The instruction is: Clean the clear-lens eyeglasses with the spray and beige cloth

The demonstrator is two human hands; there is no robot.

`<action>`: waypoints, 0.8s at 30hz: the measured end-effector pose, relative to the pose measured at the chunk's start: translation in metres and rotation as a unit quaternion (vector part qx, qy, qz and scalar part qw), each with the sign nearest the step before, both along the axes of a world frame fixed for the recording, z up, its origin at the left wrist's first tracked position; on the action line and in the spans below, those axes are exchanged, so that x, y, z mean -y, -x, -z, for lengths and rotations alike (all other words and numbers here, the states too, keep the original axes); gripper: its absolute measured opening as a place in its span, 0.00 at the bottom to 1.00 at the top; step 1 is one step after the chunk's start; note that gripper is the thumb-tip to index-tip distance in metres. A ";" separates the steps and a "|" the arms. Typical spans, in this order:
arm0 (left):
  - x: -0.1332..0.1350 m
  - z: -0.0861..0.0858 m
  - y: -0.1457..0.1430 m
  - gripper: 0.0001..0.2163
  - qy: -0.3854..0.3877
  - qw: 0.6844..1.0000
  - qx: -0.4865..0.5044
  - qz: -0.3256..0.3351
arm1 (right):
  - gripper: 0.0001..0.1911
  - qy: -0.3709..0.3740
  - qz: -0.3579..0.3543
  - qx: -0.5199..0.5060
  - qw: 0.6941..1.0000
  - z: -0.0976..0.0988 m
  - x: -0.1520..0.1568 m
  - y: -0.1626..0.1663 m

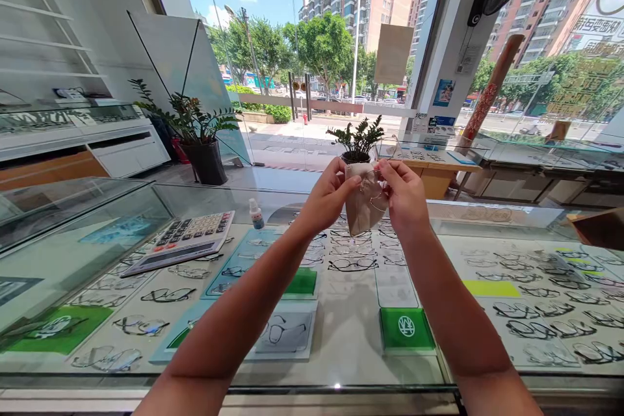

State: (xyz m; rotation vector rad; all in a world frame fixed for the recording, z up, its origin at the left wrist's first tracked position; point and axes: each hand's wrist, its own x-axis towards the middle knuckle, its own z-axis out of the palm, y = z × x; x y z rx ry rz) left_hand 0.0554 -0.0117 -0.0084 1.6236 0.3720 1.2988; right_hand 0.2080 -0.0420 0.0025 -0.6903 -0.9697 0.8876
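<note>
Beige drawstring pouch held up by both hands above the glass bench

The left hand (329,195) has its fingers clamped on the drawstring pouch (363,211): the thumb lies flat across the near face just below the mouth, and the other fingers go behind the cloth, with only the pouch's thickness between. The right hand (403,198) brings thumb and forefinger together at the pouch's upper right edge, beside the thin drawcord (376,196); whether they pinch cord, cloth or both, I cannot tell. Its remaining fingers curl inward.

The pouch hangs between the hands, over the far part of the glass display bench (344,338). Its long axis stands close to upright, mouth at the top, closed end pointing down. Loose cord loops trail over the right half of its near face.

Under the glass lie rows of eyeglasses (353,265). To the left, a calculator (185,240) and a small spray bottle (256,216) rest on the bench. A potted plant (358,140) shows on the far side, behind the pouch.
</note>
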 end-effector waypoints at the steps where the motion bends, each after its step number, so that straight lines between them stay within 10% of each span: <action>1: 0.001 0.000 0.000 0.18 -0.010 1.000 -0.001 -0.001 | 0.13 -0.004 0.015 0.002 1.000 0.000 0.001 0.001; 13: 0.015 -0.003 0.005 0.16 -0.133 0.980 -0.076 -0.128 | 0.14 -0.052 0.016 -0.008 0.998 0.003 0.002 0.009; 24: 0.006 -0.003 0.002 0.24 0.110 0.992 -0.017 0.066 | 0.17 -0.055 -0.053 -0.031 0.997 0.004 0.002 0.009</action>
